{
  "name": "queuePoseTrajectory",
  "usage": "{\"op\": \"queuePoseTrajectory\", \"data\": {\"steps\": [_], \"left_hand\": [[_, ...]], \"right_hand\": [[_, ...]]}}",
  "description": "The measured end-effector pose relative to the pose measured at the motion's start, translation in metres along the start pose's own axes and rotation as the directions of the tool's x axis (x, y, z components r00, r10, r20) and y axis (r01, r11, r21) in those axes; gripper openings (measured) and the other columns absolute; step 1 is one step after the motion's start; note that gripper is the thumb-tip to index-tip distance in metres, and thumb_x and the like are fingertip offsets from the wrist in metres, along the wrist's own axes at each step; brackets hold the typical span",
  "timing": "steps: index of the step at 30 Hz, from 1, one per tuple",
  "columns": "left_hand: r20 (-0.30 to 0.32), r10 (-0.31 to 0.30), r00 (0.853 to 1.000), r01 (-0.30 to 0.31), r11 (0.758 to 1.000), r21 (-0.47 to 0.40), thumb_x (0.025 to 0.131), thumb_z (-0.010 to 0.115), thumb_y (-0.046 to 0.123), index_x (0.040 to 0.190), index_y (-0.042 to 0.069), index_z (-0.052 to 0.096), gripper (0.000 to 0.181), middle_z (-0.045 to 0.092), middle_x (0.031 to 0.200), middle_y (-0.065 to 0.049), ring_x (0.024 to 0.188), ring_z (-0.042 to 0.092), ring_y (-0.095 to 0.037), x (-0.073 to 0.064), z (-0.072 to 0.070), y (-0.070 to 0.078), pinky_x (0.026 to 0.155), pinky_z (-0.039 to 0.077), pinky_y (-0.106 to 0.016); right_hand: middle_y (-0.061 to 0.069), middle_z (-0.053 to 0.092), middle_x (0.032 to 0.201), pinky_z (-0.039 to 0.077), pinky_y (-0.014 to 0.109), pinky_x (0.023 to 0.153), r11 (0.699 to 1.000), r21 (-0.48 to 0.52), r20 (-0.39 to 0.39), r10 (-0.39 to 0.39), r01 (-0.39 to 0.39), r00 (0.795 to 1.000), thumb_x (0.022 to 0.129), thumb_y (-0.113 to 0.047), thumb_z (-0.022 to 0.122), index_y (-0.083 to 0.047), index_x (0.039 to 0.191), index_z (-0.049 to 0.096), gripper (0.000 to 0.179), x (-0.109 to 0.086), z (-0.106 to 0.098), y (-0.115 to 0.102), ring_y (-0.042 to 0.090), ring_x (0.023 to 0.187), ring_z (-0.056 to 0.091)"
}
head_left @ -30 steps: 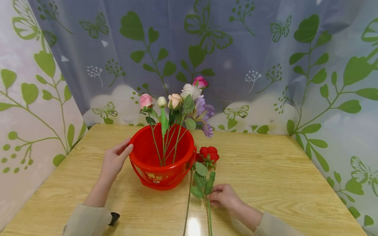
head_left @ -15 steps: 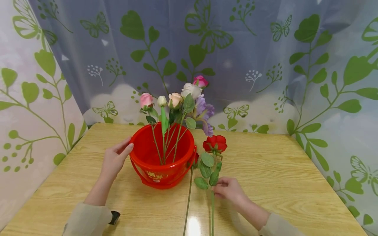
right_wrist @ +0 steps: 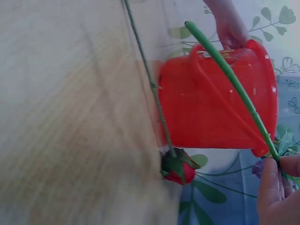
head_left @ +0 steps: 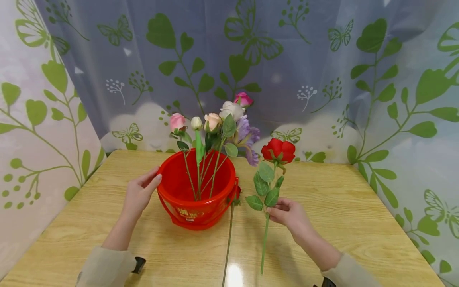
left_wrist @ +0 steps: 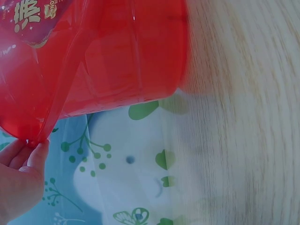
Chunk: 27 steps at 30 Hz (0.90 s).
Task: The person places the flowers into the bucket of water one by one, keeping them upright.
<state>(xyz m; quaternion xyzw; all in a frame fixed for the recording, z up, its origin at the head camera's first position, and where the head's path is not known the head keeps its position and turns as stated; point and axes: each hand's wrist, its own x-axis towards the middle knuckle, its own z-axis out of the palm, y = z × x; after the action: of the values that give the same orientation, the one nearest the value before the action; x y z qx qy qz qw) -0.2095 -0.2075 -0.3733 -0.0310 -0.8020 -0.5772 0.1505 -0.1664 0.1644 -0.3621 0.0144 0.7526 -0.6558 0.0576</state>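
Note:
My left hand (head_left: 139, 198) grips the rim of a red plastic bucket (head_left: 195, 217) at its left side. The left wrist view shows the fingers (left_wrist: 38, 154) pinching it where the handle (left_wrist: 63, 93) joins. My right hand (head_left: 293, 220) pinches the leafy green stem of a red rose (head_left: 278, 150) right of the bucket. That rose is held up off the table, bloom upward, its stem's lower end free. Another red rose (right_wrist: 180, 169) lies on the table beside the bucket, its bloom partly hidden by the bucket in the head view.
Several artificial flowers lean inside the bucket, among them a pink bud (head_left: 177, 122), a white tulip (head_left: 196, 124), a peach rose (head_left: 212, 122) and a purple iris (head_left: 250, 135). The wooden table (head_left: 344, 223) ends at a patterned curtain (head_left: 308, 59) behind.
My right hand has lifted the red rose off the table and carried it right and away from me, uncovering more of the other rose. The left hand and bucket stay in place.

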Motion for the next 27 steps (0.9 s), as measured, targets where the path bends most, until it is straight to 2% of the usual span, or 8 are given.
{"op": "queuePoseTrajectory", "data": {"steps": [9,13,20,27], "left_hand": [[-0.01,0.029,1.0,-0.029,1.0,-0.004,0.087,0.057,0.027,0.124,-0.002,0.049,0.048,0.05,0.123,-0.013,0.112,0.047,-0.023,-0.001,0.0,0.002,0.08,0.041,-0.011],[-0.007,0.022,1.0,-0.022,1.0,-0.01,0.087,0.057,0.028,0.125,-0.001,0.049,0.048,0.049,0.124,-0.013,0.112,0.047,-0.023,0.0,0.0,0.002,0.08,0.041,-0.011],[-0.003,0.005,1.0,-0.005,1.0,-0.022,0.087,0.057,0.028,0.125,-0.001,0.048,0.049,0.049,0.125,-0.012,0.113,0.046,-0.023,0.0,0.0,0.002,0.081,0.041,-0.012],[0.0,0.014,1.0,-0.014,1.0,-0.027,0.087,0.057,0.027,0.125,-0.002,0.048,0.048,0.048,0.125,-0.013,0.113,0.046,-0.024,-0.001,0.0,0.003,0.08,0.041,-0.012]], "right_hand": [[0.008,0.058,0.086,0.05,0.032,0.076,0.993,-0.006,0.019,-0.12,0.121,0.993,0.083,0.0,0.057,0.013,0.11,0.051,0.03,-0.001,-0.003,-0.034,0.012,0.079,0.059],[0.009,0.059,0.089,0.049,0.034,0.078,0.985,0.009,0.019,-0.175,0.174,0.984,0.084,0.0,0.056,0.012,0.111,0.051,0.03,0.001,-0.001,-0.052,0.012,0.08,0.059],[0.004,0.059,0.085,0.049,0.035,0.079,0.955,0.074,0.003,-0.288,0.287,0.958,0.084,-0.001,0.057,0.008,0.103,0.054,0.022,0.01,0.008,-0.085,0.013,0.081,0.06],[0.009,0.059,0.097,0.048,0.034,0.08,0.923,0.148,-0.047,-0.353,0.356,0.935,0.086,0.001,0.054,0.005,0.118,0.05,0.033,0.024,0.024,-0.109,0.013,0.084,0.059]]}}
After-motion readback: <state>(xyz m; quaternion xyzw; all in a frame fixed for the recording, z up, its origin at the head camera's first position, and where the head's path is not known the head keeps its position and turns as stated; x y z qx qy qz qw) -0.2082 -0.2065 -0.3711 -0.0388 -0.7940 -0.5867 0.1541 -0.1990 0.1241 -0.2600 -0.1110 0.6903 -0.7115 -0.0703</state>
